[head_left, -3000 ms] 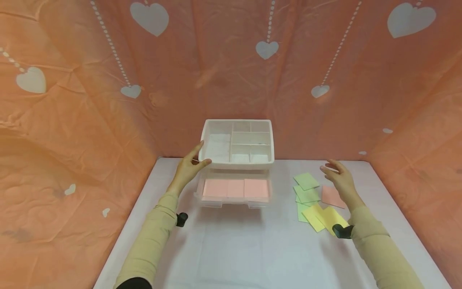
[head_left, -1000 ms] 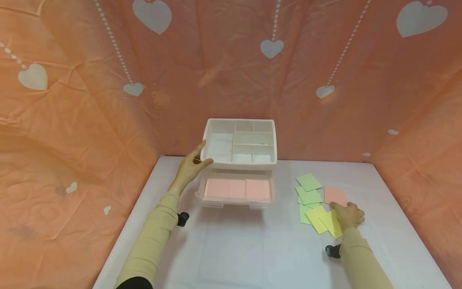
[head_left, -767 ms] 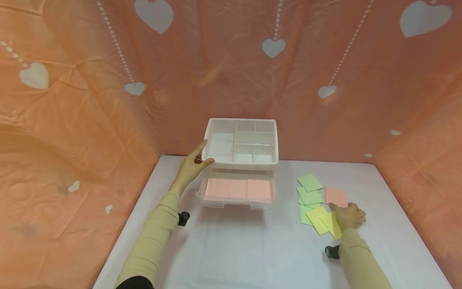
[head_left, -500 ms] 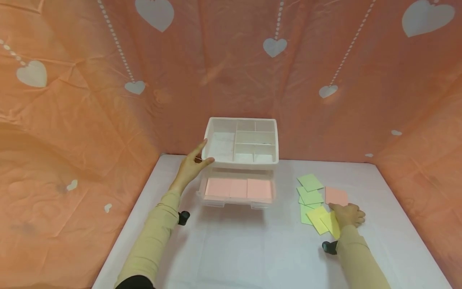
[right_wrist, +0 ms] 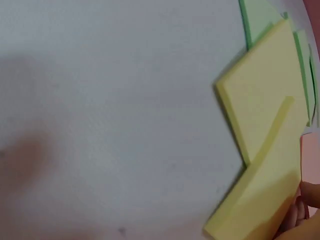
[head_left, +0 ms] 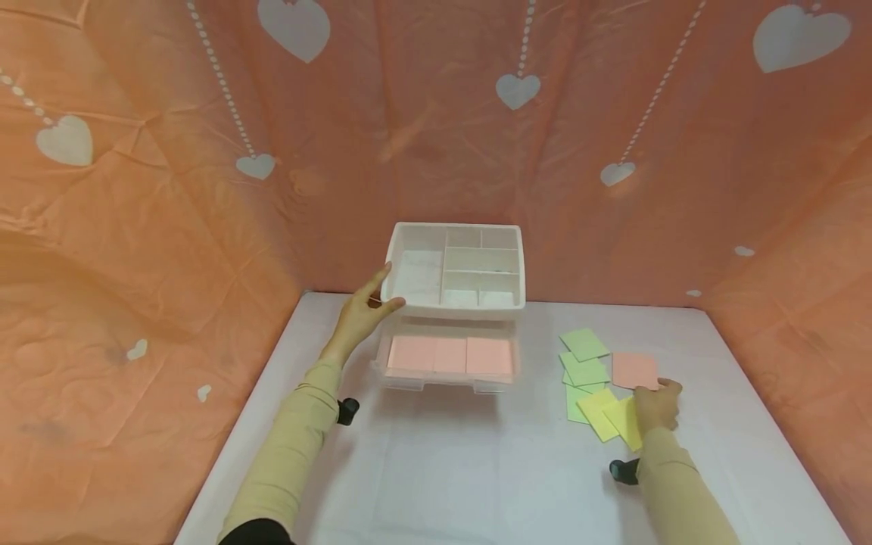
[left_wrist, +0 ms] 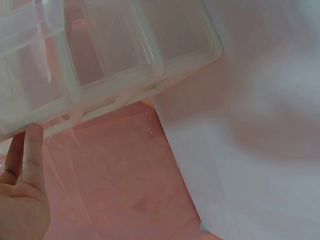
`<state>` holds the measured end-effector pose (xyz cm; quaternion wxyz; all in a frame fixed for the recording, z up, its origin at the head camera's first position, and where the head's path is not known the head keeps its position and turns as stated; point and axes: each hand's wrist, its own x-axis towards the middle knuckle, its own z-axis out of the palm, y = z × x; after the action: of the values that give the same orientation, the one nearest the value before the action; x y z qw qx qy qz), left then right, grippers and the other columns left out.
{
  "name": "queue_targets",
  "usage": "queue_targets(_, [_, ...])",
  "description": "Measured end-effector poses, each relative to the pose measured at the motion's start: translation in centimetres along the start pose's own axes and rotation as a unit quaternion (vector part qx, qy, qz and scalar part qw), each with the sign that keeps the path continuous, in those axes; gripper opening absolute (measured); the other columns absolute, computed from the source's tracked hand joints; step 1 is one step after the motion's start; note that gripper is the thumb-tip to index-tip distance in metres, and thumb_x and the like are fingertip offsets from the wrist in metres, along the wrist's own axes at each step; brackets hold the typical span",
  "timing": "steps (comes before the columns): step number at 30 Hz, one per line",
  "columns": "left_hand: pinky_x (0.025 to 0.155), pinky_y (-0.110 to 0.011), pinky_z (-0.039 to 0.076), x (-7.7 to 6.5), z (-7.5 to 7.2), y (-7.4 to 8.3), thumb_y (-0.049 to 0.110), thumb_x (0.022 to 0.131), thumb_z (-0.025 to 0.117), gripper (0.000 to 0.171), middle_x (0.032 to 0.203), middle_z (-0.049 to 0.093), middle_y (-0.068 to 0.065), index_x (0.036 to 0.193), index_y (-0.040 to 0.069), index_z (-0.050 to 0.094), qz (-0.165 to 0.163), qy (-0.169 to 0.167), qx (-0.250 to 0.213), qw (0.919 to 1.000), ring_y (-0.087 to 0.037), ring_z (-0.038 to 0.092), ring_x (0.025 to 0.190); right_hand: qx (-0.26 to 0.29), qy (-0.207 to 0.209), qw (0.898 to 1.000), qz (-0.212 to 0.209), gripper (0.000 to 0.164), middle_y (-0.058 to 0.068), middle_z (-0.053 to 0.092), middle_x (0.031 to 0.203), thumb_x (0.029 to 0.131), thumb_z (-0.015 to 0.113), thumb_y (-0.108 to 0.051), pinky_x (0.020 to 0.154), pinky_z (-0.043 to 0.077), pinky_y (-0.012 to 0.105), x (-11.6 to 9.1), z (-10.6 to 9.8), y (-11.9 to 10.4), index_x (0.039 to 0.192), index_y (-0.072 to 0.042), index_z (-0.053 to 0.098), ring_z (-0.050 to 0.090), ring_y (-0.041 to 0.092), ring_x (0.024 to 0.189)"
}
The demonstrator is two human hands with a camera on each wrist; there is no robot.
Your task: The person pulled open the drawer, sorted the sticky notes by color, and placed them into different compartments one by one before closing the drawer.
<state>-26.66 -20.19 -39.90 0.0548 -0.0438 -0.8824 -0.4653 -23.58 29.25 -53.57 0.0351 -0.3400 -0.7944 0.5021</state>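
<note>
A white storage box (head_left: pixel 480 261) with a divided top tray stands at the back of the table. Its clear drawer (head_left: pixel 450 384) is pulled out, with pink sticky note pads (head_left: pixel 412 354) lying inside. My left hand (head_left: pixel 356 318) touches the box's front left corner, thumb at the front and straight fingers along the side; the left wrist view shows two fingers (left_wrist: pixel 33 160) against it. On the right, my right hand (head_left: pixel 657 405) pinches the near right corner of a loose pink sticky note pad (head_left: pixel 630 369). Its fingers are partly hidden in the right wrist view.
Left of the pink pad lie several overlapping green sticky note pads (head_left: pixel 584 371) and two yellow pads (head_left: pixel 601 416), one partly under my right hand. White cloth covers the table (head_left: pixel 436 469). An orange curtain (head_left: pixel 436 136) with hearts encloses the back and sides.
My right hand has come down from above the pads to the loose pink pad; its fingers have drawn together at the corner. The left hand stays at the box.
</note>
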Motion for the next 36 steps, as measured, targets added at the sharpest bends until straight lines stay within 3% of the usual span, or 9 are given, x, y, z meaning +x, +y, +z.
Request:
queue_targets(2, [0.086,-0.04,0.046,0.1,0.1,-0.1,0.054,0.079,0.065,0.071,0.103,0.054,-0.009,0.138,0.056,0.025,0.0,0.001,0.0,1.0,-0.024,0.058,0.093,0.052,0.023,0.998,-0.015,0.049,0.014,0.052,0.102,0.087,0.041,-0.008,0.081,0.038,0.035,0.2,-0.3,0.2,0.135,-0.007,0.032,0.049,0.026,0.092])
queue_targets(4, [0.086,-0.04,0.046,0.1,0.1,-0.2,0.055,0.079,0.064,0.07,0.103,0.054,-0.008,0.137,0.057,0.025,0.0,0.002,0.003,1.0,-0.024,0.058,0.093,0.12,0.041,0.991,-0.036,0.038,-0.001,0.05,0.082,0.087,0.044,-0.002,0.069,0.04,0.02,0.4,-0.5,0.3,0.123,-0.016,0.043,0.049,0.011,0.073])
queue_targets(8, [0.086,-0.041,0.046,0.2,0.2,-0.3,0.056,0.079,0.064,0.071,0.103,0.053,-0.008,0.138,0.057,0.025,0.002,0.002,0.005,1.0,-0.024,0.058,0.094,0.228,0.047,0.971,-0.058,0.038,-0.013,0.045,0.069,0.087,0.049,0.006,0.057,0.044,0.008,0.3,-1.1,0.0,0.097,-0.031,0.045,0.047,-0.003,0.057])
queue_targets(15, [0.086,-0.041,0.047,0.2,0.2,-0.3,0.056,0.079,0.064,0.07,0.103,0.053,-0.008,0.137,0.057,0.025,0.001,0.002,0.005,1.0,-0.024,0.058,0.094,0.367,0.009,0.928,-0.059,0.032,-0.008,0.054,0.067,0.086,0.053,0.011,0.057,0.049,0.012,0.0,-2.3,-1.4,0.096,-0.019,0.049,0.055,0.001,0.055])
queue_targets(24, [0.087,-0.042,0.047,0.2,0.1,-0.3,0.057,0.079,0.064,0.07,0.108,0.055,-0.01,0.137,0.059,0.024,-0.003,0.001,0.004,1.0,-0.025,0.059,0.096,0.451,-0.046,0.886,-0.101,0.027,0.0,0.053,0.078,0.085,0.057,0.011,0.06,0.053,0.016,-1.0,-3.6,-4.4,0.1,-0.01,0.055,0.058,0.009,0.061])
queue_targets(31, [0.087,-0.042,0.047,0.1,0.1,-0.1,0.055,0.08,0.064,0.07,0.106,0.054,-0.011,0.138,0.056,0.025,-0.001,0.001,0.005,1.0,-0.025,0.058,0.096,0.52,-0.079,0.842,-0.122,0.028,0.005,0.056,0.076,0.08,0.058,0.018,0.057,0.054,0.021,-2.4,-4.0,-7.5,0.098,-0.004,0.059,0.059,0.014,0.059])
queue_targets(36, [0.087,-0.041,0.047,0.2,0.2,-0.1,0.054,0.08,0.064,0.07,0.105,0.053,-0.01,0.139,0.054,0.026,0.002,0.002,0.008,1.0,-0.025,0.058,0.095,0.555,-0.098,0.815,-0.133,0.027,0.007,0.058,0.074,0.079,0.057,0.02,0.055,0.054,0.023,-3.9,-3.8,-9.9,0.095,-0.001,0.061,0.06,0.016,0.056])
